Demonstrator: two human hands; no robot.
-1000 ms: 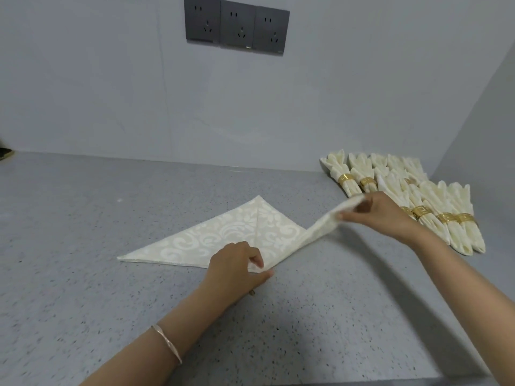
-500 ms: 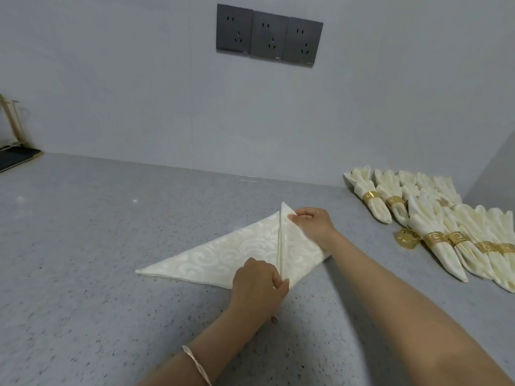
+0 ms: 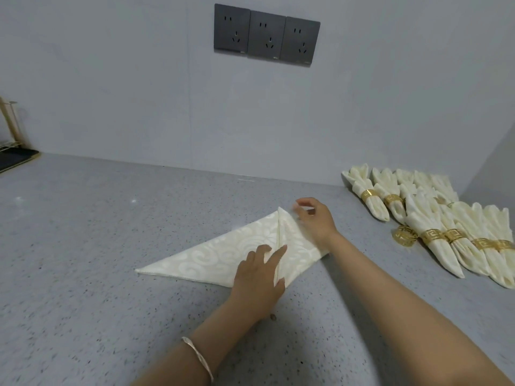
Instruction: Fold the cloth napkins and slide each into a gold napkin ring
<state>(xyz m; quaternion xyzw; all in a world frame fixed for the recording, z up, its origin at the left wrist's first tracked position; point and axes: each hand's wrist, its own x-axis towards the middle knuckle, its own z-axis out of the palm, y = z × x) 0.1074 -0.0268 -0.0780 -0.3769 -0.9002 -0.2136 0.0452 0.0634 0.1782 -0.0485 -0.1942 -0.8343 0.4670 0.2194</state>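
A cream cloth napkin [image 3: 223,257] is lying flat on the grey speckled counter [image 3: 97,246], near the middle of the view. It is forming a long triangle, with the right corner folded over, so a straight edge is running from its top point down to its near edge.

The left hand [image 3: 259,277] is resting on the napkin at the 6 o'clock end of this edge. Its fingers are straight and spread, pressing the cloth down, and they are pointing toward 12 o'clock. A thin bracelet [image 3: 199,358] is sitting on this wrist.

The right hand [image 3: 315,221] is lying at 1 o'clock from the left hand, over the folded flap, just beside the top point of the napkin. Its fingers are loosely bent and apart, gripping nothing.

At 3 o'clock from the right hand, well apart from it, a loose gold napkin ring [image 3: 404,236] is standing on the counter, touching a group of finished napkins [image 3: 434,218] that are already wearing their rings.
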